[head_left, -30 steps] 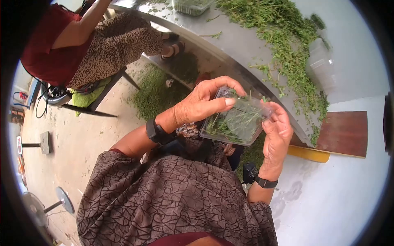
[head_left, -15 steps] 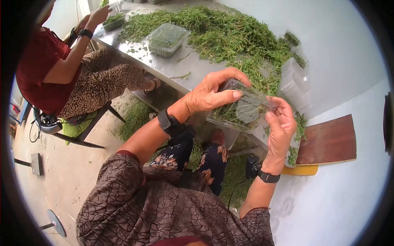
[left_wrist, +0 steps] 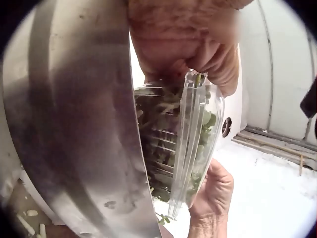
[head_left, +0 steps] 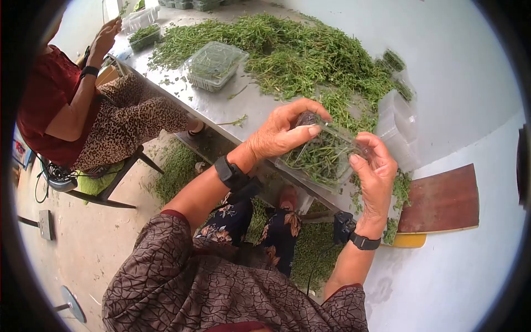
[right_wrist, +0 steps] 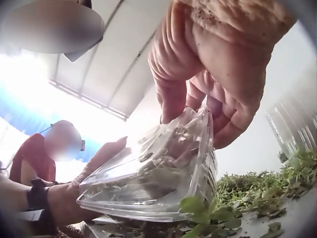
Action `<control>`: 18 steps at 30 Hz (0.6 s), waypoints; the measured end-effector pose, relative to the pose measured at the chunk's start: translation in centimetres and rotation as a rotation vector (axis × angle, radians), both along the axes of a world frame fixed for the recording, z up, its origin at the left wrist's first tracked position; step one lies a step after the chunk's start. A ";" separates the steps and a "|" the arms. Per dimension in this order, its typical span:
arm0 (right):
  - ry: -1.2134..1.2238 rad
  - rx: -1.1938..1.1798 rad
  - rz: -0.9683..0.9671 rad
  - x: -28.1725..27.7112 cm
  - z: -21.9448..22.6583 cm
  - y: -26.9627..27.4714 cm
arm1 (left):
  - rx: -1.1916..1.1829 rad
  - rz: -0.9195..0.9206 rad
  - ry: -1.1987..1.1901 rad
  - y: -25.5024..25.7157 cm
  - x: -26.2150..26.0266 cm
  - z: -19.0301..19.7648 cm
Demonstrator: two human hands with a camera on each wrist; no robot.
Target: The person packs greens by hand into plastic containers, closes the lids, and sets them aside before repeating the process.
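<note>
A clear plastic clamshell box (head_left: 318, 157) packed with green leafy stems is held in front of the body, its lid lying over the greens. My left hand (head_left: 285, 130) grips its far left side, thumb across the top edge. The right hand (head_left: 377, 174) pinches the right corner between thumb and fingers. In the left wrist view, the lid rim (left_wrist: 188, 144) lies along the tray rim, and some stems stick out at the bottom end. Leaves (right_wrist: 210, 215) show beside the box's lower edge in the right wrist view.
A metal table (head_left: 204, 110) carries a large heap of greens (head_left: 310, 55), a filled clear box (head_left: 214, 65) and stacked empty boxes (head_left: 395, 119). Another person (head_left: 61, 105) sits at the left. A brown board (head_left: 440, 199) stands by the wall; greens (head_left: 177, 171) cover part of the floor.
The head view has tilted up, bringing more of the table and heap into sight. Both hands keep their hold on the box, with the right thumb shifted slightly along its corner.
</note>
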State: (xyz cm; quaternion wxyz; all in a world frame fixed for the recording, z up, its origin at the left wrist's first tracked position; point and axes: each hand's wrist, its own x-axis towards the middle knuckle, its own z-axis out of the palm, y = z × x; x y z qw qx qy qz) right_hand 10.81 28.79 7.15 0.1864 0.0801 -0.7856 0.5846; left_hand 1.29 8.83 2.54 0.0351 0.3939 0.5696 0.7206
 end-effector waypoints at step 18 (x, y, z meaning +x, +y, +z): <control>0.144 0.363 -0.087 -0.5 1.1 -0.9 | -0.007 0.005 0.161 -0.5 -0.7 -0.5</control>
